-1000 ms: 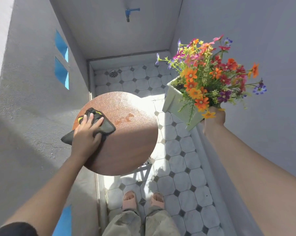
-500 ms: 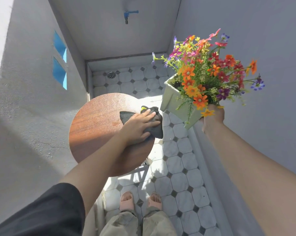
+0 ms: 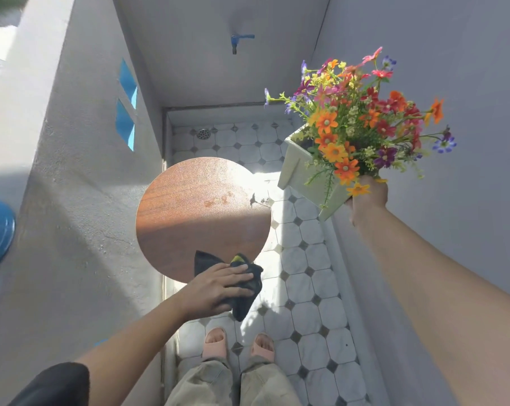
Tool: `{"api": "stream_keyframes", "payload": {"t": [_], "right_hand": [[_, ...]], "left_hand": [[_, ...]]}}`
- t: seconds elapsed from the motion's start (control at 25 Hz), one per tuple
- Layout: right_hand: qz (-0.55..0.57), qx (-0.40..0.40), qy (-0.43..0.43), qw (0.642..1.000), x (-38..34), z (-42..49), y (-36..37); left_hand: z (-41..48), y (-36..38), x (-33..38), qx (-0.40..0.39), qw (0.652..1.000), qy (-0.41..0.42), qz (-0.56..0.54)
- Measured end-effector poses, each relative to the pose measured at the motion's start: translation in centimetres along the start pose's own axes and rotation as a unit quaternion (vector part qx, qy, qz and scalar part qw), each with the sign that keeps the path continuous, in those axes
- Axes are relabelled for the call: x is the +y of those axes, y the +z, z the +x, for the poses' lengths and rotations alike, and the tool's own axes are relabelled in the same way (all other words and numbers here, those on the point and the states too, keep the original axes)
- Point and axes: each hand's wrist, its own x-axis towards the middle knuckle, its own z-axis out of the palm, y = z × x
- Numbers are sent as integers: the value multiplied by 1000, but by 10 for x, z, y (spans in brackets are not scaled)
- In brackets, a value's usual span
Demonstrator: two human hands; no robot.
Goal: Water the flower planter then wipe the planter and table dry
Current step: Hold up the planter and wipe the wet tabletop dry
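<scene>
Two hands, apart. Left hand (image 3: 218, 285) flat on cloth (image 3: 249, 284) at table (image 3: 189, 215) near edge; right hand (image 3: 368, 197) grips planter (image 3: 300, 177) aloft, beside table. Advice: overlap passes, reach far damp-looking marks.

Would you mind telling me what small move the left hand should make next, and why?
Probably slide the cloth forward to the table middle: the left hand presses it at the near edge, while damp-looking blotches show near the centre.
</scene>
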Motion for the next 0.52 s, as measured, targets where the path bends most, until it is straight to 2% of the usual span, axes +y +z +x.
{"api": "stream_keyframes", "payload": {"t": [0.08, 0.12, 0.16, 0.24, 0.28, 0.32, 0.36, 0.4, 0.52], "right_hand": [[-10, -32, 3, 999, -7, -5, 0], [-14, -45, 0, 999, -10, -8, 1], [-9, -46, -5, 999, -15, -14, 1], [3, -46, -25, 999, -22, -23, 4], [-7, -54, -38, 998, -26, -29, 6], [-19, -71, -46, 996, -29, -37, 9], [-31, -89, -55, 994, -31, -41, 13], [-46, -107, -62, 991, -33, -47, 16], [-79, -170, -78, 979, -25, -63, 34]], "left_hand": [[-20, -6, 15, 46, 993, -70, -78], [-26, -17, 24, 87, 971, -151, -162], [-29, -32, 32, 142, 921, -243, -270], [-25, -63, 29, 272, 754, -379, -463], [-21, -78, 21, 320, 657, -416, -541], [-17, -93, 9, 341, 576, -428, -607], [-14, -107, -4, 348, 523, -426, -651], [-11, -117, -16, 356, 496, -424, -669], [-3, -132, -37, 420, 494, -436, -625]]}}
